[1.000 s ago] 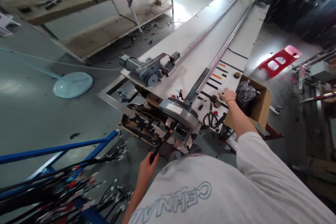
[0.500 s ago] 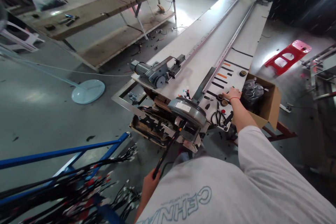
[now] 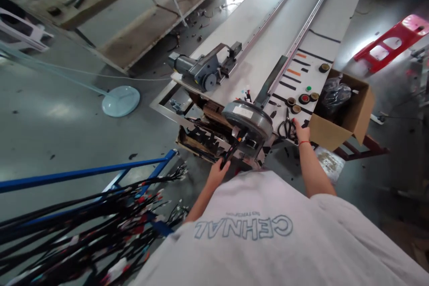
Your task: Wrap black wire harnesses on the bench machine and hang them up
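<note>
My left hand (image 3: 218,173) is closed around a black wire harness (image 3: 235,144), whose coloured wire ends lie beside a round grey reel (image 3: 248,118). At the near right corner of the long white table, my right hand (image 3: 302,132) has something small and red at its fingertips, too small to name. Black-handled scissors (image 3: 286,128) lie just left of that hand. Several tape rolls, one with a red centre (image 3: 304,98), sit beyond it. Black and orange strips (image 3: 294,72) are laid out in a row on the table (image 3: 323,49).
An open cardboard box (image 3: 360,111) holding a plastic bag stands right of the table. A grey motor unit (image 3: 201,69) sits at the table's left corner. A blue rack (image 3: 83,172) with many cables is at lower left. A red stool (image 3: 392,44) lies at the right.
My right hand has moved back from the tape rolls toward the scissors. My left hand has moved up the harness, closer to the reel. The view has tilted down.
</note>
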Demonstrator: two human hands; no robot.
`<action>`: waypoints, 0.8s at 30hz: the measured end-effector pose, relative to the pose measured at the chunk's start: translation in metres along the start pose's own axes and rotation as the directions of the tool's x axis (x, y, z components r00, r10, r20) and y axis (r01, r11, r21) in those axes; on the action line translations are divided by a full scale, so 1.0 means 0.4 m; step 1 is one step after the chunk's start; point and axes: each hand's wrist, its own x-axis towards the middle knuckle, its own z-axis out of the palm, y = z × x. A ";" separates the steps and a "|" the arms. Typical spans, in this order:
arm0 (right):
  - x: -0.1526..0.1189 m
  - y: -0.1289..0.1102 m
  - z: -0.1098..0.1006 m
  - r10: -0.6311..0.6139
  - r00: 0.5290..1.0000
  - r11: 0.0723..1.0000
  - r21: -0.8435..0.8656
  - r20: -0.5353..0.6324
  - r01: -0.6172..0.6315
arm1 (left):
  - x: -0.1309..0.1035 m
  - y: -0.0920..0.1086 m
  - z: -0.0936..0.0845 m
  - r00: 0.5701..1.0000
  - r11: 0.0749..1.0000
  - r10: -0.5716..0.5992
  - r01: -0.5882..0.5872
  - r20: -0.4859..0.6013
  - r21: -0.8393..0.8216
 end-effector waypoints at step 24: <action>-0.036 -0.061 0.012 0.007 0.977 0.999 -0.040 -0.213 -0.016 | 0.078 0.100 -0.030 0.911 0.899 0.411 -0.396 -0.044 0.186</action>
